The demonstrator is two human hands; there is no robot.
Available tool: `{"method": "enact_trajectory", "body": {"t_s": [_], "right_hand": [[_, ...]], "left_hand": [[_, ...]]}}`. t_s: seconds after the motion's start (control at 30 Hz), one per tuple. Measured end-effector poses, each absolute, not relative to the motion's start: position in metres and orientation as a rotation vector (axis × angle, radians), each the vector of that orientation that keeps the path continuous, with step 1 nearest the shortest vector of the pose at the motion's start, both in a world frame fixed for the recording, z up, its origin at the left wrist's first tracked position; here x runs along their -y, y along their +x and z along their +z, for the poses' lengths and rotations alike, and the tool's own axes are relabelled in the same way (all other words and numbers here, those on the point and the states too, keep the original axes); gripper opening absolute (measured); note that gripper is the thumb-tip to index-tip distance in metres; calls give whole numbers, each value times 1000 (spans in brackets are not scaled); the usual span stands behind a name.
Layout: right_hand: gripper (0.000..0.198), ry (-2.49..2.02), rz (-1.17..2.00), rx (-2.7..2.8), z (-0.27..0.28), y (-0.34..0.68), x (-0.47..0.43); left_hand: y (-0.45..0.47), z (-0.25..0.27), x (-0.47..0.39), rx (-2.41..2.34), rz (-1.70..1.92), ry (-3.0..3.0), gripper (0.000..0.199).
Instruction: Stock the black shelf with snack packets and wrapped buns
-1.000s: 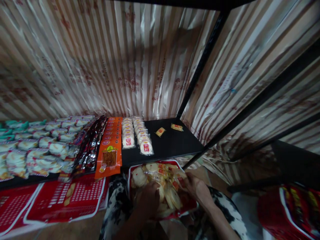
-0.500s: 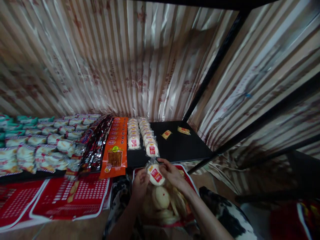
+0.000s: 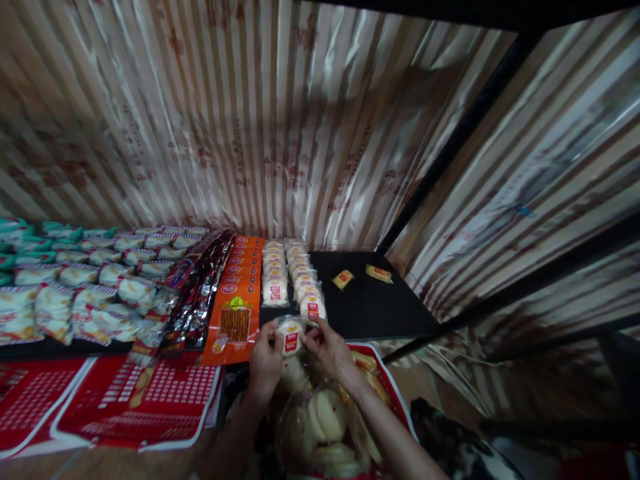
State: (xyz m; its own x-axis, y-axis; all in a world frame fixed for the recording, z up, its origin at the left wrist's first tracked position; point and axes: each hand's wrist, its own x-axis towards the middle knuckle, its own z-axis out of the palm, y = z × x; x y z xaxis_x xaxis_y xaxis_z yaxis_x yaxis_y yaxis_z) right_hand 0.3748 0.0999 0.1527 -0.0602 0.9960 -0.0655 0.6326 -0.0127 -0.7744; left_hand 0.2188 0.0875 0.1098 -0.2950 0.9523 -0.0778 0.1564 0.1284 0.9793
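Observation:
Between my hands is a clear-wrapped round white cracker [image 3: 291,339] with a red and yellow label, held upright in front of the shelf edge. My left hand [image 3: 265,365] pinches its left side, and my right hand [image 3: 330,352] grips its right edge. Just beyond stand two rows of the same packs on the black shelf, a left row [image 3: 275,283] and a right row [image 3: 311,303]. Below my hands, a red basket [image 3: 397,390] with a white rim holds more wrapped round crackers [image 3: 325,417], partly covered by my forearms.
Left of the rows lie orange snack packets [image 3: 235,300], dark red shiny packets [image 3: 200,293] and many white packs [image 3: 100,307]. Two small yellow packets [image 3: 343,279] rest on the black shelf [image 3: 370,307]. Another red basket [image 3: 145,400] sits below left; a black post [image 3: 450,147] rises at right.
The held cracker pack and both hands have moved left, toward the front of the left row. More crackers in the basket now show as the view shifted slightly.

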Motion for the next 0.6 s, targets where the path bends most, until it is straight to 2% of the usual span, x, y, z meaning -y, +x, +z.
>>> {"method": "enact_trajectory", "body": {"t_s": [0.37,0.6], "right_hand": [[38,-1512,872,1701,147,328,-146],[29,-1462,610,1905,134,321,-154]], "left_hand": [[200,120,-148,-1878,1197,1174,33],[204,116,-166,-2023,1075,1306,29]]}}
